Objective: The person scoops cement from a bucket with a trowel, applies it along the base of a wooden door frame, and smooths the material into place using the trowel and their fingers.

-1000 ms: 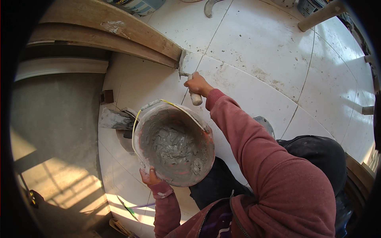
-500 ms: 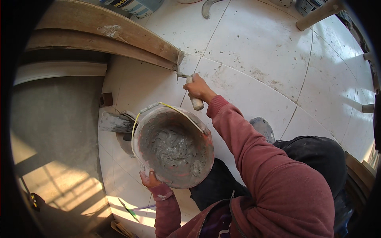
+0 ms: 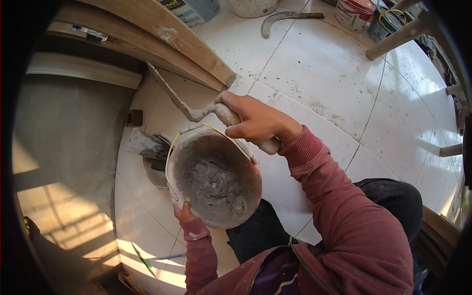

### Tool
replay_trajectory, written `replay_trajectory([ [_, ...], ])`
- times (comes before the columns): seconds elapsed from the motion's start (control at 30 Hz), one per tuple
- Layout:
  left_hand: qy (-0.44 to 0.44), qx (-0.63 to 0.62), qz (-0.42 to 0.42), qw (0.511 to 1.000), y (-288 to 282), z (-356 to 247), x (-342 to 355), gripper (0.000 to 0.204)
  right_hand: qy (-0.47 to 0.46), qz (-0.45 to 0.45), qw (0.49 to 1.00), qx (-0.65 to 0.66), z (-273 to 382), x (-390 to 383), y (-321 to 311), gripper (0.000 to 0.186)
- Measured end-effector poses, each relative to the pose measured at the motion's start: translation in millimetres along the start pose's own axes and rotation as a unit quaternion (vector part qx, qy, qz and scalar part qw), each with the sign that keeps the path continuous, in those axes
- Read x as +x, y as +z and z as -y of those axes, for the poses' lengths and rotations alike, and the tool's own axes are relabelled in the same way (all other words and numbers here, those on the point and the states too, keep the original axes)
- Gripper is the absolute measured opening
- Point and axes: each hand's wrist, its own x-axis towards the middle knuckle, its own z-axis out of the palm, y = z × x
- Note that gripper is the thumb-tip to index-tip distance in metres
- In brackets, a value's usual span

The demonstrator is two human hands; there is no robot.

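My right hand [image 3: 263, 118] is wrapped round the thick handle of a trowel [image 3: 172, 92], whose mortar-smeared blade is seen almost edge-on, pointing up and left. Below it, a bucket [image 3: 255, 189] with a yellow-sleeved wire handle is tilted so its mouth faces me. Wet grey mortar [image 3: 214, 184] lies in its bottom. My left hand [image 3: 185, 212] grips the bucket at its lower left rim, thumb over the edge; its other fingers are hidden behind the wall. The lower end of a wooden frame [image 3: 216, 73] meets the white tiles just beyond the trowel handle.
Left of the bucket stands a container [image 3: 153, 172] with mortar-caked tools [image 3: 146, 145]. A small brown block [image 3: 134, 118] lies near the sill. A curved sickle-like blade [image 3: 287, 18] and paint cans [image 3: 355, 12] are at the far side, with pale poles [image 3: 397, 37] at right.
My right hand has drawn the trowel back from the foot of the wooden frame and raised it, turning the blade up and left. My left hand still holds the bucket.
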Motion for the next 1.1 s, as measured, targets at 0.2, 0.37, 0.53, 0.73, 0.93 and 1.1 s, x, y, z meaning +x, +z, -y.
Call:
replay_trajectory([
  [0.2,-0.041,-0.065,0.006,0.997,13,7,9,0.041,0.055,0.354,0.925,-0.130,23,1,2,0.032],
  [0.37,0.109,-0.108,0.050,0.987,35,-5,0,0.033,0.024,0.401,0.852,-0.336,7,-60,-13,0.029],
  [0.53,0.056,-0.128,0.028,0.990,44,-19,5,0.031,0.019,0.396,0.851,-0.345,-9,-114,-17,0.025],
  [0.73,0.044,-0.045,-0.016,0.998,39,-6,21,0.026,-0.048,0.416,0.854,-0.309,-56,-145,13,0.024],
  [0.93,0.060,-0.080,-0.012,0.995,32,-6,24,0.024,-0.026,0.438,0.769,-0.464,-60,-161,-39,0.024],
  [1.1,0.076,-0.073,-0.020,0.994,49,-23,14,0.021,-0.011,0.209,0.917,-0.339,-48,-181,-55,0.026],
])
